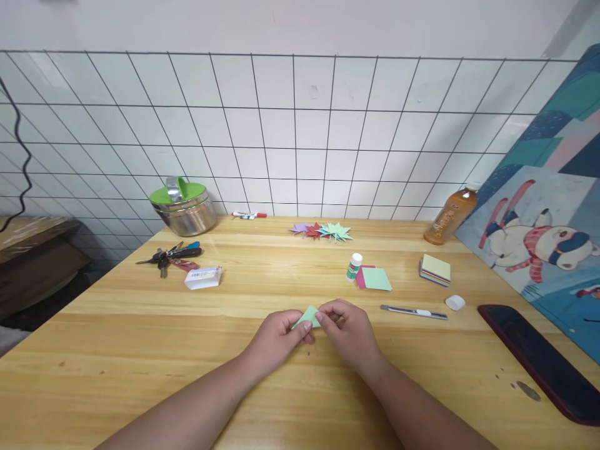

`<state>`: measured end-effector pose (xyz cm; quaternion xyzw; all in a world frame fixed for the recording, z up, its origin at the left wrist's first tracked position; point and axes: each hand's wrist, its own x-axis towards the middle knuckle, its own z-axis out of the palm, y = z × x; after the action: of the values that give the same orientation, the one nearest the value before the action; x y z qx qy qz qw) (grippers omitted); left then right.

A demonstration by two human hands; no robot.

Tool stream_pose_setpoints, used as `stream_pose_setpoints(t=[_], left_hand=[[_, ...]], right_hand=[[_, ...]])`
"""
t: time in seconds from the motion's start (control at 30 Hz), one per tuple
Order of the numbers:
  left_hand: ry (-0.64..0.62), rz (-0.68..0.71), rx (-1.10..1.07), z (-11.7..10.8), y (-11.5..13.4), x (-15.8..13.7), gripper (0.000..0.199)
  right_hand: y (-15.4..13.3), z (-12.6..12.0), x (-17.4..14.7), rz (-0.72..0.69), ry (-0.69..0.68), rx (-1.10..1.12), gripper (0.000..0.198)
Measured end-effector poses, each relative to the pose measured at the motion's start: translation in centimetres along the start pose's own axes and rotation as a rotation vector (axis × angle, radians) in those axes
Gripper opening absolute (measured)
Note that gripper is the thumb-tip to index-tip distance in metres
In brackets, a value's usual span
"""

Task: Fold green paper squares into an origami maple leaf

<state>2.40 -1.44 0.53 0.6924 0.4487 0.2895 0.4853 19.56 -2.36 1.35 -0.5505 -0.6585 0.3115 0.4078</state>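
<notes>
A small piece of light green paper [309, 314], folded to a pointed shape, is held between both hands above the near middle of the table. My left hand [280, 334] pinches its left side, thumb on top. At its right edge, my right hand [347, 331] grips it between thumb and fingers. Beyond the hands lie flat green paper squares [377, 279] over a dark pink sheet [360, 278]. A glue bottle [355, 267] with a white cap stands beside them. Folded paper stars [335, 232] in purple, red and green lie near the wall.
On the right are a utility knife [415, 312], a white cap [455, 302], a paper stack [435, 269], a phone [539, 362] and a drink bottle [450, 214]. On the left are keys [171, 255], a small white box [203, 277], a metal pot [187, 214] and a marker [249, 215].
</notes>
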Motion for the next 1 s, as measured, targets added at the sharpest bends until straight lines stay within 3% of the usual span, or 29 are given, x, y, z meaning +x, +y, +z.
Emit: stream_pose_setpoints(t=[0.3,0.47,0.57,0.6,0.77,1.0], left_hand=[[0.002,-0.002,0.079,-0.1,0.1,-0.1,0.038],[0.024,-0.027,0.003,-0.2,0.1,-0.1,0.036],[0.073,-0.051,-0.079,-0.3,0.0,-0.1,0.037],[0.091,-0.054,-0.113,-0.3,0.0,-0.1,0.037],[0.126,-0.037,-0.226,-0.1,0.5,-0.2,0.034],[0.121,-0.009,-0.198,0.1,0.5,-0.2,0.033]], right_hand=[[0.3,0.0,-0.1,0.01,-0.009,0.002,0.016],[-0.2,-0.2,-0.2,0.045,-0.035,0.107,0.017],[-0.6,0.0,-0.3,0.142,-0.043,0.265,0.054],[-0.7,0.2,-0.4,0.185,-0.064,0.308,0.058],[-1.3,1.2,-0.6,0.375,-0.216,0.54,0.031],[-1.7,1.2,-0.6,0.436,-0.121,0.626,0.033]])
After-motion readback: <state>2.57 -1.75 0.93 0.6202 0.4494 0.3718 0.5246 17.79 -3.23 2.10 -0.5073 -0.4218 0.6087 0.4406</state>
